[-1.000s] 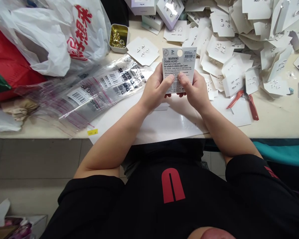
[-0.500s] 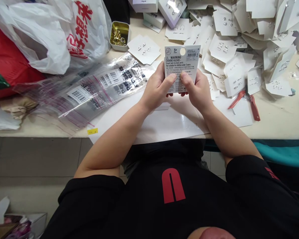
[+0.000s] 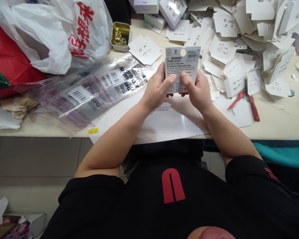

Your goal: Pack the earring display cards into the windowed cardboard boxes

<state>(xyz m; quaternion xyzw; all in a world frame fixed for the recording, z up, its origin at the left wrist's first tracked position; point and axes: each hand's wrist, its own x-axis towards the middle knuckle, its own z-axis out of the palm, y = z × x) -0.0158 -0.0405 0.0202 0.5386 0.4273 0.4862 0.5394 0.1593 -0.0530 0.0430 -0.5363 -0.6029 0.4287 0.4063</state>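
Between both hands I hold a small printed card upright, with warning text, a barcode and a round hole near its top edge. My left hand grips its left side, thumb pressed on the printed face. My right hand grips the right side the same way. The other fingers are behind the card, and its far face is hidden. Beneath the hands a white sheet covers part of the table. Just left of the card lies a white card with several small rings on it.
Many ring cards pile up at the right, with red-handled pliers before them. Printed plastic bags spread at the left, below a white carrier bag. A tin of gold-coloured rings and ring boxes stand behind.
The view has shifted very slightly. Both hands keep the same grip on the card, and nothing else has visibly moved.
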